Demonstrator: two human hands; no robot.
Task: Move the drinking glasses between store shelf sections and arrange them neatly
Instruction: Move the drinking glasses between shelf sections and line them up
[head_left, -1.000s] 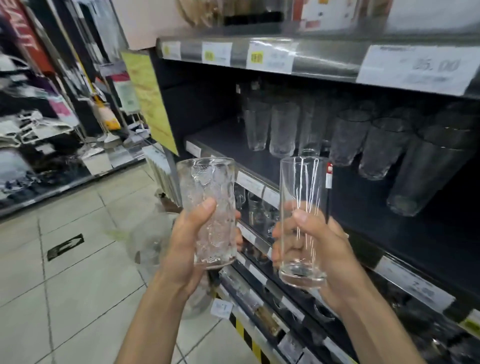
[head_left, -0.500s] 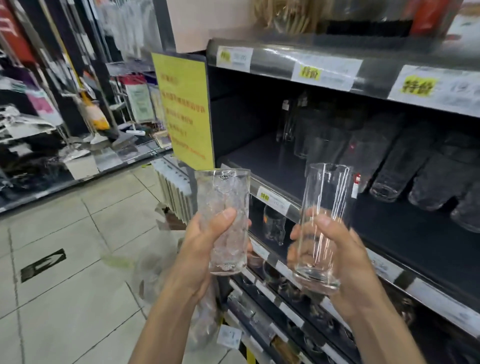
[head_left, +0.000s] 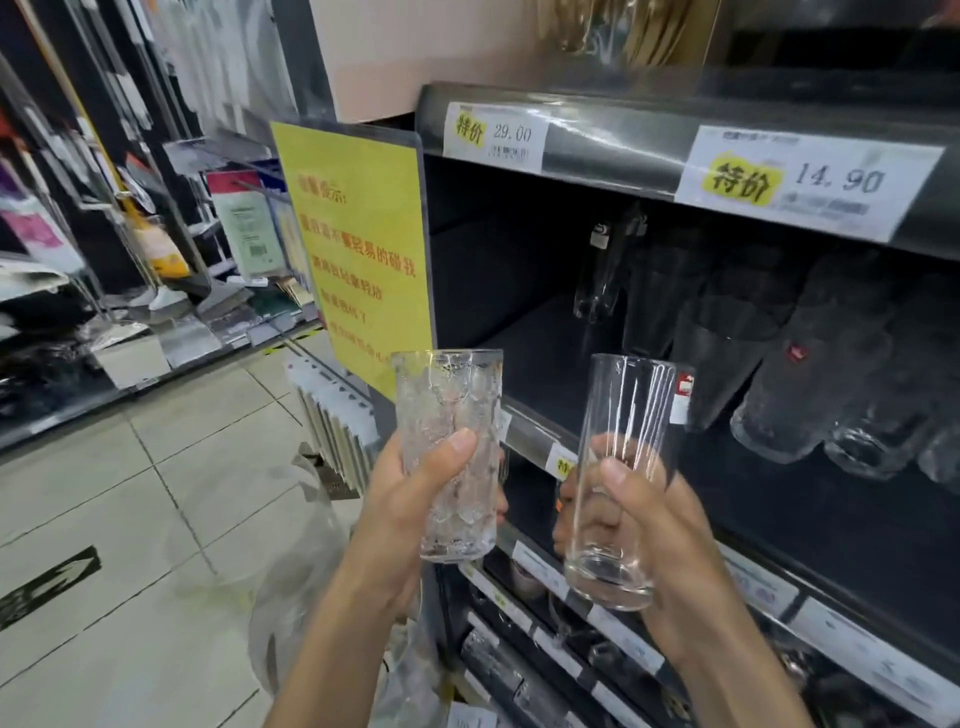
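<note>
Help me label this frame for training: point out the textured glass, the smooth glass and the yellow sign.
textured glass (head_left: 447, 400), head view, upper wall below the rim.
smooth glass (head_left: 626, 405), head view, upper wall below the rim.
yellow sign (head_left: 358, 249), head view, middle of its face.

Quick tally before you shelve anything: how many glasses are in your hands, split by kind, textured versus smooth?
Textured clear tall glass, gripped by the left hand: 1
Smooth clear tall glass with a red sticker, gripped by the right hand: 1
Total in hand: 2
The shelved glasses on the dark shelf are too blurred to count.
</note>
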